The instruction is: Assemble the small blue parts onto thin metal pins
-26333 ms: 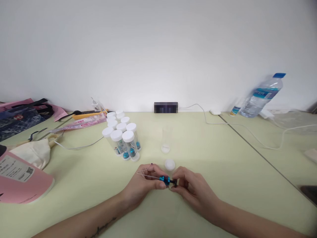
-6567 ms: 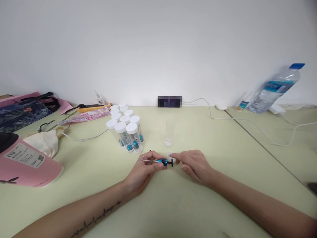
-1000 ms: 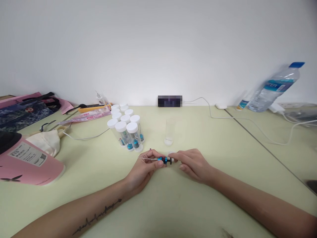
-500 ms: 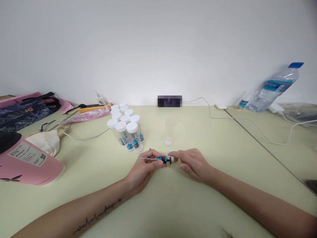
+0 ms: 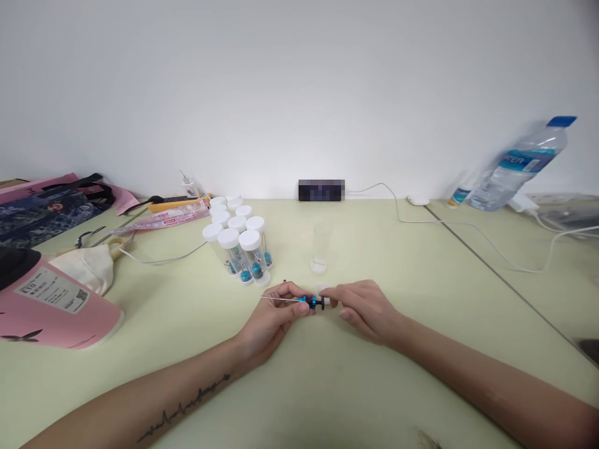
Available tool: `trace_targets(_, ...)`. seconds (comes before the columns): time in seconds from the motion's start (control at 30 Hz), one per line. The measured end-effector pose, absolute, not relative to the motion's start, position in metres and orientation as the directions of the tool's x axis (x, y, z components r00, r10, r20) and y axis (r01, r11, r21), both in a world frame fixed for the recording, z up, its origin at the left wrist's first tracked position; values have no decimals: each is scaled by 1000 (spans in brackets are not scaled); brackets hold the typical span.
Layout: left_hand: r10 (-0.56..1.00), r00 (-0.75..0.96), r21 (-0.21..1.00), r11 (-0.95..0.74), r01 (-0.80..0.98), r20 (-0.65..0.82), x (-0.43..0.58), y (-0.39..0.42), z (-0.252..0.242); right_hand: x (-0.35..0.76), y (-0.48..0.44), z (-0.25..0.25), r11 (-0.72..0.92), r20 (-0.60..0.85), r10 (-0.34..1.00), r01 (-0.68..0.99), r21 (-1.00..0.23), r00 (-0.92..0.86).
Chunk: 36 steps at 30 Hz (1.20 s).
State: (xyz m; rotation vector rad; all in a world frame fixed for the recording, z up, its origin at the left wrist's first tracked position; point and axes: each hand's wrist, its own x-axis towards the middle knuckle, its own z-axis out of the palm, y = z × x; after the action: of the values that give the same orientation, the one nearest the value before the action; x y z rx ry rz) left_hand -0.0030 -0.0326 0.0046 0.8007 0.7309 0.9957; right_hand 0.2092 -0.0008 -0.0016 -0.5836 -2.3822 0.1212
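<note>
My left hand (image 5: 274, 315) pinches a small blue-and-black plunger tool (image 5: 311, 302) between thumb and fingers. Thin metal wires (image 5: 284, 299) run left from its blue body, and its black end points right. A tiny dark bead (image 5: 284, 280) shows just above the fingers. Close to the black end, my right hand (image 5: 362, 308) reaches in with its index finger stretched over a white cap (image 5: 327, 301); the fingers partly cover the cap. Beyond both hands stands an uncapped clear tube (image 5: 321, 240), upright on the table.
Several white-capped clear tubes (image 5: 239, 249) with blue pieces inside stand left of centre. A pink cup (image 5: 60, 305) is at the left, near a cloth pouch (image 5: 88, 268). A phone-like device (image 5: 321, 191) leans on the wall. A water bottle (image 5: 521, 165) and cables are at the right.
My right index fingertip has shifted slightly, and more of the white cap shows beside it. My left hand holds the tool in the same place.
</note>
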Motion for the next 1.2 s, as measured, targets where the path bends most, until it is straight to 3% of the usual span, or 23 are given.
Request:
trace_targets(0.3,904,412,865,296,-406,-115,-3,-33,3,204,-1,-1,884,453,467,412,-221,-759)
trace_targets(0.43,906,408,869,291,-399,-116,-3,-33,1,204,-1,-1,870,481,491,430,-240,-726)
trace_targets(0.67,903,405,863,315,-395,-144,-4,-32,1,205,0,-8,893,566,428,427,-144,-705)
trace_targets(0.97,898,422,869,303,-391,-124,-3,-33,2,204,0,-2,900,512,417,419,-119,-751)
trace_targets(1.2,897,423,864,310,-397,-128,-3,-33,3,203,-1,1,882,495,466,433,-187,-733)
